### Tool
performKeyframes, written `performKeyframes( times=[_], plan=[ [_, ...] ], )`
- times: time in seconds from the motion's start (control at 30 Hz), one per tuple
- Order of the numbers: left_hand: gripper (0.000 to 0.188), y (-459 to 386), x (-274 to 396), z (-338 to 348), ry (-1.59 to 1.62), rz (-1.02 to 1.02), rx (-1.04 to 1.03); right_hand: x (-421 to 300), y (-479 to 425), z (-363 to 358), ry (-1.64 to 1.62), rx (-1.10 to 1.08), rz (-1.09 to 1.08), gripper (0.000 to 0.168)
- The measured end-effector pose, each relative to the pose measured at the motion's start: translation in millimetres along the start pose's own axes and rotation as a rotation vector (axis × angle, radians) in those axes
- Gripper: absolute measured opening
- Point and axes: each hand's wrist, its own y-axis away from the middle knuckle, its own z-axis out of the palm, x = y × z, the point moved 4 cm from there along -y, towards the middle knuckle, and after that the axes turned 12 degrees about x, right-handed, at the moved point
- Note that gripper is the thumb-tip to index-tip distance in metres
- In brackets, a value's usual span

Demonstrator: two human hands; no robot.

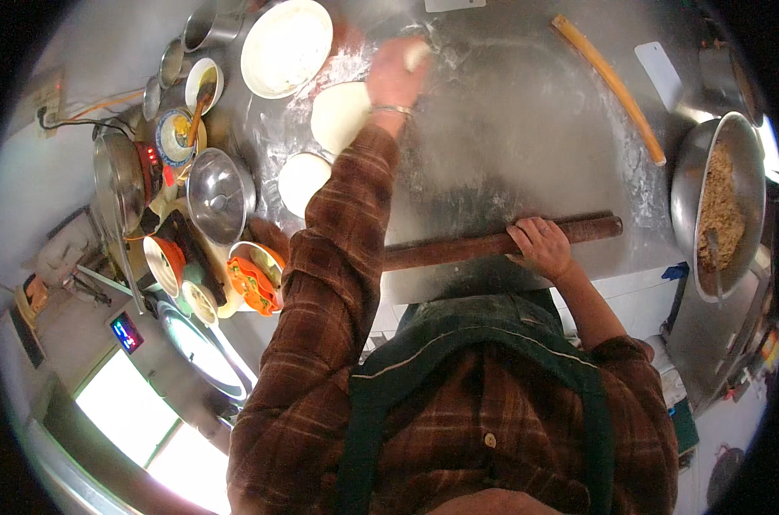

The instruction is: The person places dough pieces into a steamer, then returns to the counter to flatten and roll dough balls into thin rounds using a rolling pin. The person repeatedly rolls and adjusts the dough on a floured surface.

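My left hand (397, 72) is stretched over the floured metal worktop (492, 135). A pale patch shows at its thumb side; whether this is dough or a floured thumb I cannot tell. Beside that wrist lies a round white piece of dough (339, 117), partly covered by my forearm. A second dough round (303, 184) sits nearer me, left of my sleeve. My right hand (541, 246) is wrapped over a long dark wooden rolling pin (595, 229) near the worktop's front edge. The pin's left end is hidden behind my left arm.
A white bowl (252, 61) stands at far left. A steel bowl (218, 193), seasoning bowls (177, 145) and orange bowls (168, 264) crowd the left side. At right lie a light wooden stick (611, 87) and a steel basin (692, 193) of crumbly filling.
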Motion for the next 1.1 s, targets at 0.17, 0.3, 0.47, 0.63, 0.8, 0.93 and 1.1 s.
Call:
performKeyframes(
  times=[0.17, 0.3, 0.47, 0.63, 0.8, 0.93, 1.1],
  plan=[
    [0.045, -26, -48, -3, -0.239, -0.035, 0.131, 0, -2, 0, -0.020, -0.028, -0.016, 0.053],
    [0.051, -22, -44, 12, -0.452, 0.197, 0.049, -1, 2, 2, -0.022, -0.030, 0.008, 0.054],
    [0.045, -11, -8, 21, -0.157, 0.077, -0.234, 0, 4, 2, -0.011, 0.011, 0.004, 0.055],
    [0.046, 28, 24, 21, -0.261, 0.418, -0.072, 0, 1, 0, -0.042, 0.012, 0.030, 0.054],
    [0.056, 14, 18, 32, -0.341, 0.422, -0.121, 0, 4, 0, -0.007, 0.066, 0.004, 0.051],
    [0.058, 18, 12, 41, -0.240, 0.354, -0.073, -1, 0, -1, -0.038, 0.029, 0.004, 0.049],
    [0.054, 10, 23, 45, -0.369, 0.403, -0.040, 0, 2, -2, -0.010, 0.075, 0.021, 0.049]
  ],
)
